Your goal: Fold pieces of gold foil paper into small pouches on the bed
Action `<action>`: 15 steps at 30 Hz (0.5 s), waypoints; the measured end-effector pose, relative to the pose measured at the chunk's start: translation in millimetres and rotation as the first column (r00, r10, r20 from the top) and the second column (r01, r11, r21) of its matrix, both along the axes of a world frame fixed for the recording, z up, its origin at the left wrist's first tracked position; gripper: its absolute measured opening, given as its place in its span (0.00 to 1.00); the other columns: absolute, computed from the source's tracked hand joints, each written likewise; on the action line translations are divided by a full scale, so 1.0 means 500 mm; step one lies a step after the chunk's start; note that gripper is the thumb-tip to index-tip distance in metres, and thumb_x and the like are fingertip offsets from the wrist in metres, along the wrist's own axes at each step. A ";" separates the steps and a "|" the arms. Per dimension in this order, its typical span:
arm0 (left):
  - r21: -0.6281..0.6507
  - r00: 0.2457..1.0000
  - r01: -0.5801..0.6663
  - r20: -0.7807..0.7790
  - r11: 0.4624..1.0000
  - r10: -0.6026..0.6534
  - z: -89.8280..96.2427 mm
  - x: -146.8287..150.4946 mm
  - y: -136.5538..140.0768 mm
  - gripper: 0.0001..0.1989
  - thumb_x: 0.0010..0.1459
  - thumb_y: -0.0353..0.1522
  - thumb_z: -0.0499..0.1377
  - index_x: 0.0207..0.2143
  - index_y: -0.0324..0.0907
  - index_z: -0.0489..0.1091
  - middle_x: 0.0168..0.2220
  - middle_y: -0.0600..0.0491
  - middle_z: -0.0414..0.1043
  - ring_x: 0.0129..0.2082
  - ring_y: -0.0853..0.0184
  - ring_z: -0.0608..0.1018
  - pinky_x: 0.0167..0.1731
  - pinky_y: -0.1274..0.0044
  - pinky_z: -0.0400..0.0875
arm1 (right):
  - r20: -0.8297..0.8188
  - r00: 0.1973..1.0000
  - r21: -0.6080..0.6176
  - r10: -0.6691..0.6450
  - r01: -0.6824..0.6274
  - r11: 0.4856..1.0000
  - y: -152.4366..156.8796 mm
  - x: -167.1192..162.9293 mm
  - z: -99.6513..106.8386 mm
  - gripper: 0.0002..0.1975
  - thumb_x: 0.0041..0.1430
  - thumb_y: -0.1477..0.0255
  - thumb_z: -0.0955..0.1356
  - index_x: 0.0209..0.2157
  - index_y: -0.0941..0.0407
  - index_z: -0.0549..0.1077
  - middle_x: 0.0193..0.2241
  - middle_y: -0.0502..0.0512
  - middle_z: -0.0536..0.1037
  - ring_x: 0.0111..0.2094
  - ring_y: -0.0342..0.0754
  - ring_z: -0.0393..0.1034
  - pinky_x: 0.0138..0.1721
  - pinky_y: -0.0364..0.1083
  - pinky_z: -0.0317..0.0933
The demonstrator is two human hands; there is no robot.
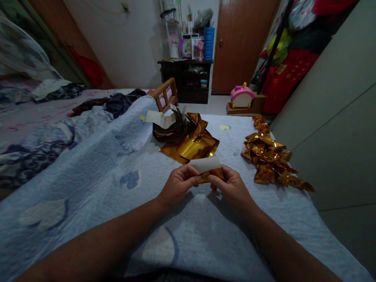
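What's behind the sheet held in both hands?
Behind the held sheet: loose gold foil sheets and a dark stack, on the blue quilt. Whatever the sheet itself covers can't be seen.

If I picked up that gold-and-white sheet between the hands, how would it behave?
The sheet is probably light, as it looks thin and the left hand and right hand pinch it. It likely bends easily, since white and gold both show, as if folded. Its shiny gold side might feel slippery.
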State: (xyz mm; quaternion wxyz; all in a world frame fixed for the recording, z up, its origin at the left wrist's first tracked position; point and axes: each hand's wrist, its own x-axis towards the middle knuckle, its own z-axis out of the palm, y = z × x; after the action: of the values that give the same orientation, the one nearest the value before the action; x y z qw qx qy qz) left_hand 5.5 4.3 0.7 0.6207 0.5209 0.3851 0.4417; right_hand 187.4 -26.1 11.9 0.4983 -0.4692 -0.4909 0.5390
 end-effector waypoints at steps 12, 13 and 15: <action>-0.026 0.999 0.014 0.044 1.000 -0.013 0.002 0.001 0.000 0.12 0.48 0.33 0.72 0.28 0.39 0.71 0.25 0.57 0.71 0.25 0.73 0.73 0.28 0.81 0.68 | 0.005 0.999 0.057 -0.037 0.036 0.998 -0.001 0.005 0.008 0.12 0.58 0.61 0.71 0.34 0.56 0.76 0.23 0.49 0.71 0.24 0.43 0.65 0.26 0.44 0.62; -0.028 0.999 0.010 0.045 1.000 -0.009 0.002 0.001 0.000 0.13 0.48 0.33 0.72 0.28 0.39 0.71 0.25 0.57 0.71 0.25 0.73 0.73 0.28 0.81 0.68 | 0.008 0.999 0.059 -0.035 0.035 0.998 -0.001 0.005 0.008 0.12 0.58 0.61 0.71 0.35 0.56 0.76 0.23 0.49 0.71 0.24 0.43 0.65 0.26 0.44 0.62; -0.030 0.999 0.003 0.044 1.000 -0.002 0.000 0.001 0.000 0.13 0.47 0.34 0.72 0.28 0.39 0.71 0.26 0.57 0.71 0.26 0.72 0.73 0.28 0.80 0.68 | 0.012 0.999 0.062 -0.032 0.031 0.998 -0.001 0.005 0.008 0.12 0.58 0.61 0.71 0.36 0.56 0.77 0.23 0.49 0.72 0.24 0.44 0.65 0.26 0.44 0.62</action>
State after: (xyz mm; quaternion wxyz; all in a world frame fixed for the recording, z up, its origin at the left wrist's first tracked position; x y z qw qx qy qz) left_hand 6.2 4.2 0.6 0.6375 0.5021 0.3772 0.4464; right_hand 190.0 -26.8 16.1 0.5176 -0.4648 -0.5033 0.5126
